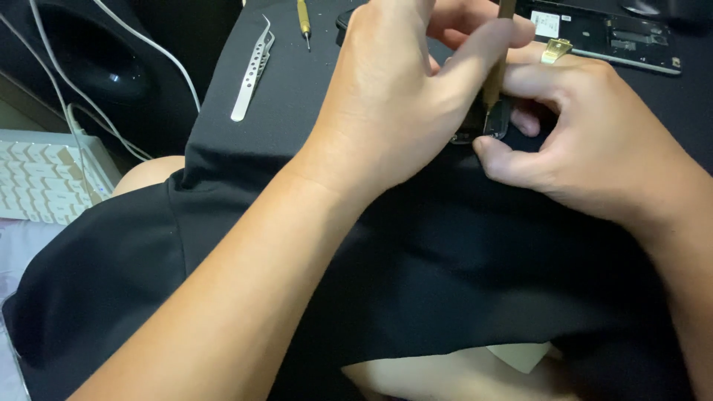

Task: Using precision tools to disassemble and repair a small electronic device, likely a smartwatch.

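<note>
Screwdriver (496, 70) work is in hand, I judge: the left hand (394, 96) pinches the tool upright on a small part (486, 126) that the right hand (594, 141) clamps over the black cloth (297, 89), so steady turning is needed.

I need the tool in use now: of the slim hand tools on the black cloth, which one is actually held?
The brass-handled screwdriver, upright in the left hand, tip on the small part. The second screwdriver and the steel tweezers lie untouched.
</note>
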